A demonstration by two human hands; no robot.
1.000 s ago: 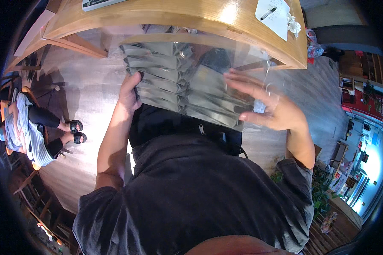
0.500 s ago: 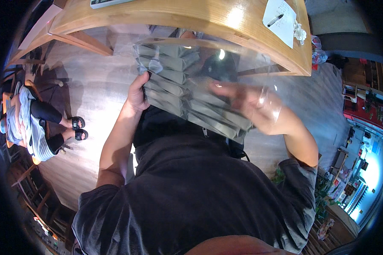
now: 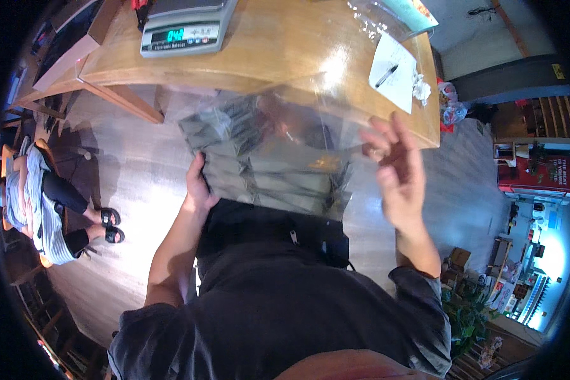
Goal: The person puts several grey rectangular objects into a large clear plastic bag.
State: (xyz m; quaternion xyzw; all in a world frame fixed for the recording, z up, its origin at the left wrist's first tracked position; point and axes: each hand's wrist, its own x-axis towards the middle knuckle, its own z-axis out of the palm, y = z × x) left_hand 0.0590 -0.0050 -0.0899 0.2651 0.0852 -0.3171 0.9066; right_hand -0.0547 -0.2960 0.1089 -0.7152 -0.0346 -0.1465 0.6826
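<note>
My left hand (image 3: 200, 185) grips the left edge of a clear plastic bag (image 3: 304, 107), its thumb on the near side and the other fingers hidden behind. Inside lie several grey-green pouches (image 3: 275, 174), overlapped in rows, one with a small golden patch at the right. The bag hangs in front of my waist, its far end close to the table edge. To the right of it, my right hand (image 3: 399, 180) is raised with its fingers apart, somewhat blurred, and holds nothing.
On the wooden table (image 3: 278, 50) stand a digital scale (image 3: 183, 35), paper (image 3: 392, 79) with a black pen (image 3: 386, 75), a crumpled tissue (image 3: 420, 90) and clear plastic packaging (image 3: 392, 19). A seated person (image 3: 50, 196) is at the left. Plants (image 3: 462, 323) stand at the lower right.
My right hand has come off the bag and moved away with its fingers spread. The bag has turned and sunk slightly, still in my left hand. More of the table and the scale now shows.
</note>
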